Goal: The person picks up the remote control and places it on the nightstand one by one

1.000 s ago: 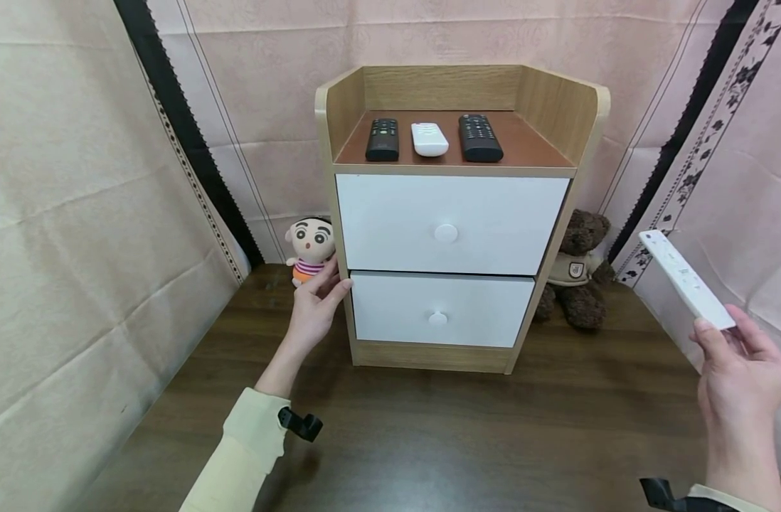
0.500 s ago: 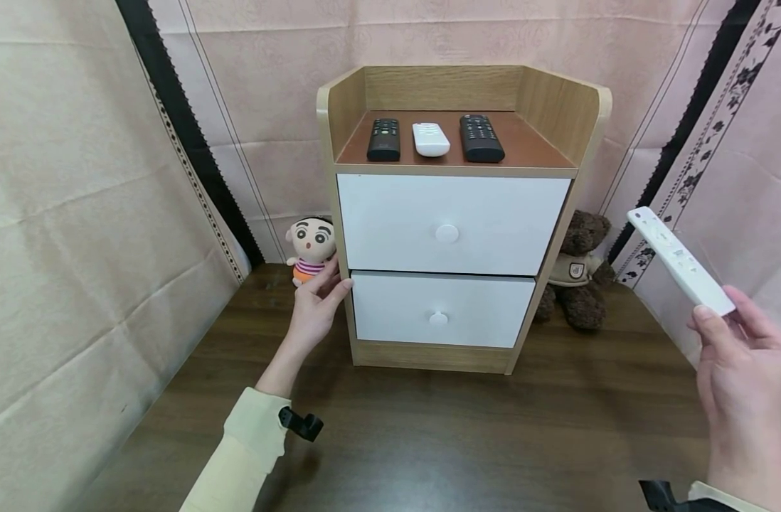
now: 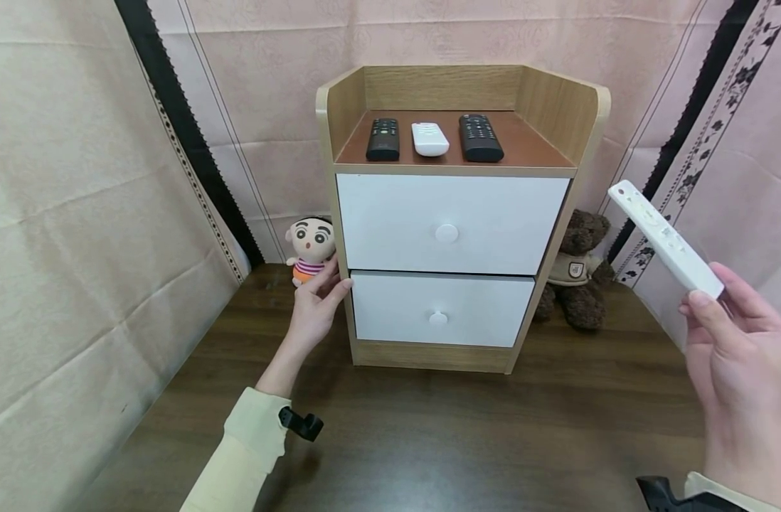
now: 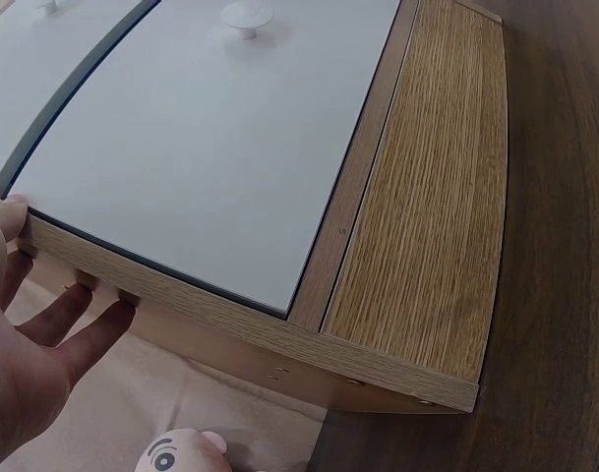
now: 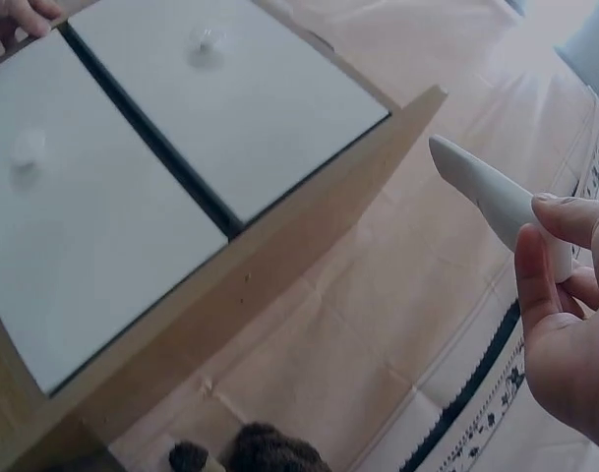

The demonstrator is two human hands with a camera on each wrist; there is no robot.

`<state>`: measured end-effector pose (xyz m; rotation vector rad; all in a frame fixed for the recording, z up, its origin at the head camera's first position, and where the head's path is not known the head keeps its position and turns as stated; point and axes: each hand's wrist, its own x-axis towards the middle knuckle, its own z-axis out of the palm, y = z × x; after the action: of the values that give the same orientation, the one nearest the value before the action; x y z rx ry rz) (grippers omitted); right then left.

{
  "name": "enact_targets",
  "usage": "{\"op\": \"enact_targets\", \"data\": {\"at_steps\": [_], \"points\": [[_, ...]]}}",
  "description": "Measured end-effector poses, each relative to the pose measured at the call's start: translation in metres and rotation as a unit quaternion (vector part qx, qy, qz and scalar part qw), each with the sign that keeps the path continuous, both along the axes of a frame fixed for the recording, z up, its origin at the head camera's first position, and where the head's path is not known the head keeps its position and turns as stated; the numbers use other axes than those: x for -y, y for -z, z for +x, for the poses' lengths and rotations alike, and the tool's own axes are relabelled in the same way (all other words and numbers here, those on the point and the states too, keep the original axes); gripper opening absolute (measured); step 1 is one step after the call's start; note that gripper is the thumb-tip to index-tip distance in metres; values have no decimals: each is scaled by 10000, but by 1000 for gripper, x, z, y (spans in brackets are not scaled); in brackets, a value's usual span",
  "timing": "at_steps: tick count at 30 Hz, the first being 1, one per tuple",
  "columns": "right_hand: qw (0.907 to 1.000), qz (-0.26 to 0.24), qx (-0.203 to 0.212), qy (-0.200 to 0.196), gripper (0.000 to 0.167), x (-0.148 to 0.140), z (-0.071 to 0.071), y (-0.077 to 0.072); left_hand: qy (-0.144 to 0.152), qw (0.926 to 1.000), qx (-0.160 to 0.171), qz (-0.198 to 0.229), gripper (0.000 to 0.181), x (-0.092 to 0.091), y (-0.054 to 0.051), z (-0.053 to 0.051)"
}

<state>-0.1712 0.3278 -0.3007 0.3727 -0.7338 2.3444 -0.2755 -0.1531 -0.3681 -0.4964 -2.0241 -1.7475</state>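
Observation:
A small wooden cabinet (image 3: 433,358) with two white drawers stands on the brown table, both drawers closed. At its left edge my left hand (image 3: 314,309) holds the side panel, the thumb on the front edge and the fingers against the outer side, as the left wrist view shows. Off to the right of the cabinet, my right hand (image 3: 742,348) pinches a long white remote control (image 3: 666,238) by its lower end, raised in the air and tilted with its far end up and to the left. In the right wrist view the remote (image 5: 491,192) shows edge-on.
On the cabinet's brown top lie a black remote (image 3: 383,140), a short white remote (image 3: 429,139) and a larger black remote (image 3: 480,139). A doll (image 3: 311,242) is behind my left hand. A brown teddy bear (image 3: 580,302) sits by the cabinet's right side. Pale cloth surrounds the table.
My right hand has brought the white remote control up and to the left, nearer the cabinet. My left hand stays at the cabinet's edge, and the drawers have not moved.

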Motion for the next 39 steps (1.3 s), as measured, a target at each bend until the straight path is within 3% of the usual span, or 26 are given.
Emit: {"op": "enact_targets", "data": {"at_steps": [8, 21, 30, 35, 39], "points": [[9994, 67, -341, 79, 46, 18, -2, -14, 18, 10000, -3, -2, 58, 1, 1, 0], [9976, 403, -545, 106, 47, 46, 3, -33, 14, 10000, -76, -2, 57, 1, 0, -1], [9936, 548, -400, 907, 50, 82, -4, -60, 2, 10000, -29, -43, 57, 1, 1, -1], [9828, 898, -195, 1605, 50, 101, -12, -74, 14, 10000, -52, -48, 57, 1, 0, -1], [9798, 1065, -206, 1679, 48, 112, -21, -81, 15, 10000, -59, -61, 57, 2, 0, -1]]}}
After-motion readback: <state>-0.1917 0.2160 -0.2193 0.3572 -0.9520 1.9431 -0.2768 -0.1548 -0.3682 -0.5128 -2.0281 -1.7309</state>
